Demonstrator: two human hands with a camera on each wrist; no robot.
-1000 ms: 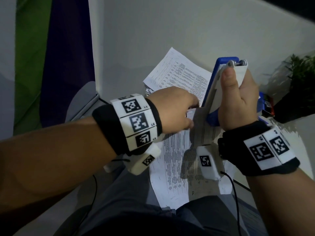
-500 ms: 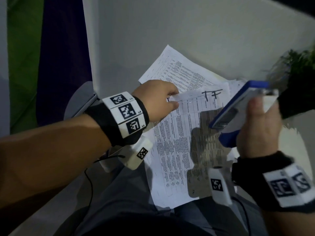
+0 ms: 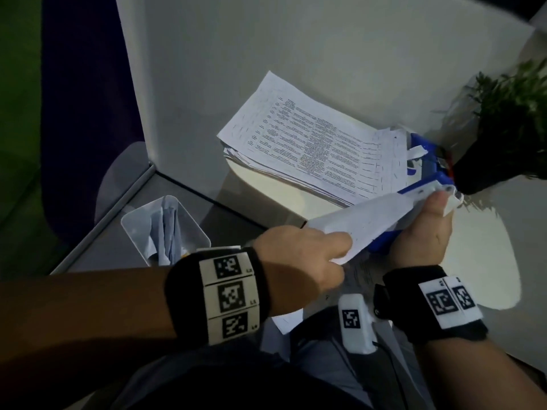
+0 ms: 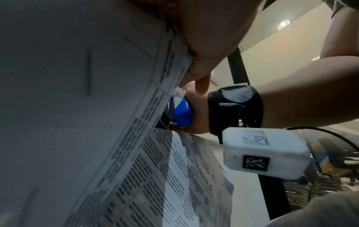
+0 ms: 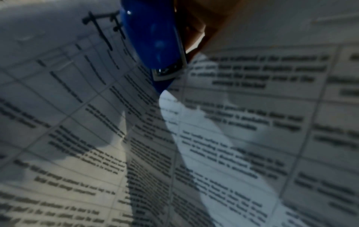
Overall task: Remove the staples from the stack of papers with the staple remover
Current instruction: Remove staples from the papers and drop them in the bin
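Dim white desk (image 3: pixel 340 34), corner partition behind, both hands over its near edge.
Left hand (image 3: pixel 299 255) pinches the near end of a printed sheet (image 3: pixel 364 226), lifted off the desk. Right hand (image 3: pixel 423 232) grips the blue staple remover (image 3: pixel 420 184), thumb pressed on top, the sheet's far end caught under that thumb. Stack of papers (image 3: pixel 310 143) lies flat, further back on the desk, near a plant (image 3: pixel 515 113). White bin (image 3: pixel 165 229) with paper scraps sits left, below desk level.
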